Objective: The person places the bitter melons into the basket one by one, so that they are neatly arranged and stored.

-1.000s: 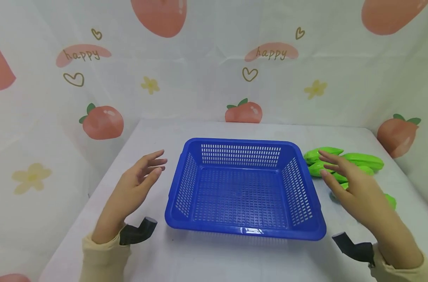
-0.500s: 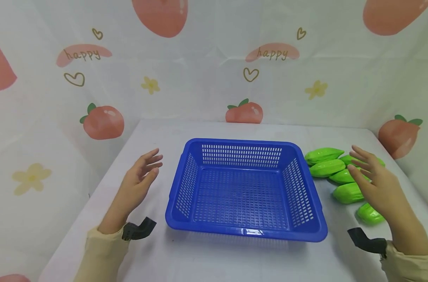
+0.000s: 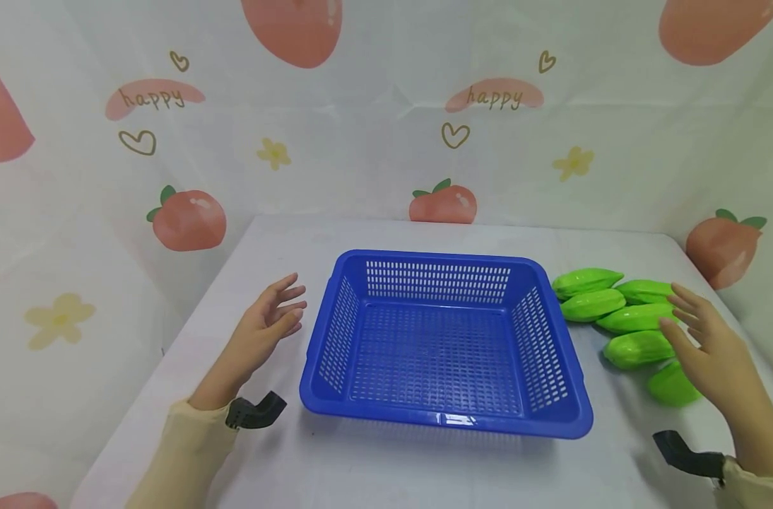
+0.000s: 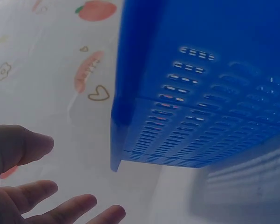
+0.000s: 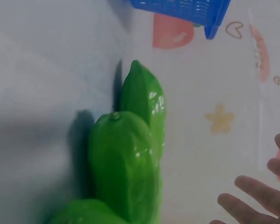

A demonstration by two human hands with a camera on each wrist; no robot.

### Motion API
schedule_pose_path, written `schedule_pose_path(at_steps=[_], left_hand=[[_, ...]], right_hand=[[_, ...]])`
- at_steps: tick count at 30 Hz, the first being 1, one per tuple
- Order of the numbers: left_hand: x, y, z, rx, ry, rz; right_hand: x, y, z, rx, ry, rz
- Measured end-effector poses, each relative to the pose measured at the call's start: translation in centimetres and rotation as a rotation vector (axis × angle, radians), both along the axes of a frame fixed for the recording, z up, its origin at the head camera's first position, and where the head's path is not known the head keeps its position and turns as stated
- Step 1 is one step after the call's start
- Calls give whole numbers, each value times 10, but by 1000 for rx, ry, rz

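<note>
Six green fruits (image 3: 592, 305) lie right of the basket (image 3: 434, 357) on the worktop (image 3: 425, 474), grouped perhaps for easy reach — the right hand (image 3: 712, 348) near them, the left hand (image 3: 264, 322) beside the basket, both empty, fingers loosely spread.

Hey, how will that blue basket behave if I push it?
The blue basket is probably light for its size, since its walls are full of slots. It looks fairly stiff, with an unbent rim. Its broad, flat floor suggests it would slide rather than tip.
</note>
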State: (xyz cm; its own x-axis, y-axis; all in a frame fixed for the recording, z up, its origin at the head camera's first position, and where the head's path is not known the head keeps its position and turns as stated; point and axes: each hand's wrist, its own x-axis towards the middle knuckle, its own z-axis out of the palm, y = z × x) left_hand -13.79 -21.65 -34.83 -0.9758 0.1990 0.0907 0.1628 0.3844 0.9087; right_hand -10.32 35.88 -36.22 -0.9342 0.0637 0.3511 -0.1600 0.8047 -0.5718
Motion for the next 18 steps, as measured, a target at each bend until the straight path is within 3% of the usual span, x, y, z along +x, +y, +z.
schedule_pose_path(at_steps=[7, 12, 18], left_hand=[[-2, -4, -1, 40, -112, -21], [-3, -8, -3, 40, -164, -35], [-5, -7, -5, 82, -237, -40]], right_hand=[[5, 13, -14, -6, -71, -60], [-3, 49, -48, 21, -81, -119], [-16, 97, -89, -17, -176, -156]])
